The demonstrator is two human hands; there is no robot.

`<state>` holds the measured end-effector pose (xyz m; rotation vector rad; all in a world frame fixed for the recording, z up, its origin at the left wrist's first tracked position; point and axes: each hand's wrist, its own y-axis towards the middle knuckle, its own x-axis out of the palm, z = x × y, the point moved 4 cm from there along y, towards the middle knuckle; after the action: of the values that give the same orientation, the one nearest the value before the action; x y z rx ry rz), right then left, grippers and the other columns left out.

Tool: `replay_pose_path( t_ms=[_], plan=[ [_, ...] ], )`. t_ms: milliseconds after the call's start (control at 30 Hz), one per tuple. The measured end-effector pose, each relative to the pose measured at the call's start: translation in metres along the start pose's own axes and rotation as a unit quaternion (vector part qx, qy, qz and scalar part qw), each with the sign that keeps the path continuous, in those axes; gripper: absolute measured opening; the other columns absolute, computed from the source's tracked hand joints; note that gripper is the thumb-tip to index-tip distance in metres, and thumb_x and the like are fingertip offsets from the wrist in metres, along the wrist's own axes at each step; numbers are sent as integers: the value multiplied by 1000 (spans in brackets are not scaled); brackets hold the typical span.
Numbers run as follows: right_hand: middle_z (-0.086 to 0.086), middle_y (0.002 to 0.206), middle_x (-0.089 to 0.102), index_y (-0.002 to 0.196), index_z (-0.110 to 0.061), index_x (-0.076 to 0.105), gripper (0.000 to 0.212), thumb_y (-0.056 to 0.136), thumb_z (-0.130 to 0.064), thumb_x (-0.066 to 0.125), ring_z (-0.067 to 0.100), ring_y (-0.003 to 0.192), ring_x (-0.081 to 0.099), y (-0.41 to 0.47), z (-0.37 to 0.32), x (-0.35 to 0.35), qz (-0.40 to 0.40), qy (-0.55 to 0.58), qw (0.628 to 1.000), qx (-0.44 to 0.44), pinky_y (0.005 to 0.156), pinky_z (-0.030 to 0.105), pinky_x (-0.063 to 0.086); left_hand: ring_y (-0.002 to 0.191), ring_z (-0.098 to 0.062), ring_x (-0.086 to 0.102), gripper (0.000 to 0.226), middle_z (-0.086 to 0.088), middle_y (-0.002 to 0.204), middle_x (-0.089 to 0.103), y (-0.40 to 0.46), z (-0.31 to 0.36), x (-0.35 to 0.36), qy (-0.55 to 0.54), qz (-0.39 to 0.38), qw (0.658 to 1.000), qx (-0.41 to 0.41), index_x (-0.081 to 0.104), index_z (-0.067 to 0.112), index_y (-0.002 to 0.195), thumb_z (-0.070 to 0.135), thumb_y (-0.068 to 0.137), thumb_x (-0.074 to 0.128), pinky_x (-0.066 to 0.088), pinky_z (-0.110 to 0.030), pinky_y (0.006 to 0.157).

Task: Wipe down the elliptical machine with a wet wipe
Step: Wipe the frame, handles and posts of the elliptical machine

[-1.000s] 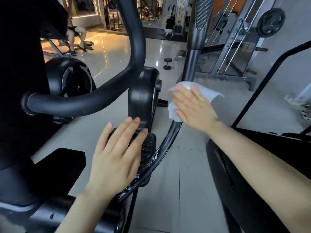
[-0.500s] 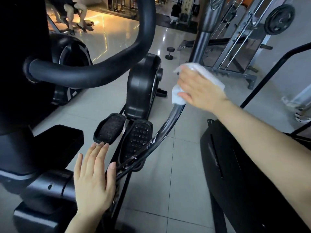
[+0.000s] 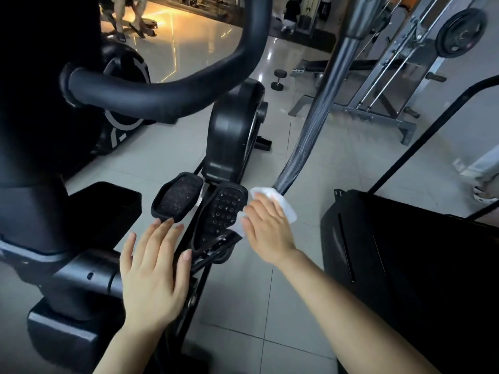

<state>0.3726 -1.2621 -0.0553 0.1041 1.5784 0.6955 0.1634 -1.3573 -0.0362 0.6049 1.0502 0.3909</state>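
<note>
The black elliptical machine fills the left and middle of the head view, with its flywheel housing [image 3: 232, 130], two studded pedals [image 3: 176, 197] and a curved black handlebar [image 3: 162, 90]. A shiny grey swing-arm bar [image 3: 310, 125] slopes down from the top right towards the pedals. My right hand [image 3: 267, 230] wraps a white wet wipe [image 3: 280, 203] round the low end of that bar, beside the right pedal. My left hand [image 3: 154, 273] hovers flat with fingers spread over the machine's frame below the left pedal, holding nothing.
A second black machine [image 3: 405, 265] stands close on the right, with a slanted black rail [image 3: 432, 130] above it. Behind are a weight rack with a plate [image 3: 461, 33], a dumbbell [image 3: 279, 79] on the tiled floor, and people at the far back.
My right hand slid the wipe down the grey bar from its upper part to its low end by the pedals. My left hand dropped, then rose a little.
</note>
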Motion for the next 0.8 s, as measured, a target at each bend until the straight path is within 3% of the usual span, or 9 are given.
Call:
replay_pose_path(
  t_ms=[133,267,400,500,567,667,800],
  plan=[
    [0,108,66,106,-15,67,35,97,-37,41,25,114,56,5,22,-8,-53,-67,986,-144,107,35,32,128,-28,50,44,-12,126,64,0,2,0,-3,-4,1000,-5,62,4,122,30,96,37,27,-52,111],
    [3,123,62,111,-13,64,34,98,-32,39,23,130,49,22,60,-29,-33,-167,981,-91,111,36,27,128,-26,49,46,-10,128,63,-2,-1,-3,-19,-5,1000,2,62,4,123,30,98,34,26,-53,112],
    [3,118,64,112,-9,67,40,99,-29,35,28,126,50,-1,11,-13,-63,-25,997,-19,115,40,19,133,-28,44,48,-11,133,59,-9,-17,-5,29,-4,999,-38,59,5,127,33,96,35,17,-57,115],
    [-1,110,68,109,-12,70,43,99,-32,34,20,113,55,-16,-55,0,-117,144,982,15,117,36,11,136,-29,41,50,-11,136,57,-9,-22,-5,35,-10,998,-47,55,7,132,34,96,34,13,-57,115],
    [-3,111,68,112,-15,70,44,99,-35,33,17,112,53,-21,-71,1,-131,173,976,-2,118,37,13,136,-29,42,49,-11,136,57,-9,-21,-5,33,-12,998,-43,54,8,133,33,96,33,15,-57,115],
    [-1,107,67,107,-17,69,36,99,-35,38,23,110,57,-16,-47,-4,-141,109,981,-79,110,43,31,136,-29,41,49,-11,137,56,-10,-21,-4,34,-18,998,-40,53,9,134,32,96,32,14,-57,115],
    [2,104,64,97,-14,67,32,97,-31,39,27,118,52,12,26,-21,-82,-55,994,-44,110,42,30,138,-30,39,51,-10,138,56,-15,-29,-4,62,-37,995,-63,53,10,136,34,97,29,9,-60,115]
  ],
)
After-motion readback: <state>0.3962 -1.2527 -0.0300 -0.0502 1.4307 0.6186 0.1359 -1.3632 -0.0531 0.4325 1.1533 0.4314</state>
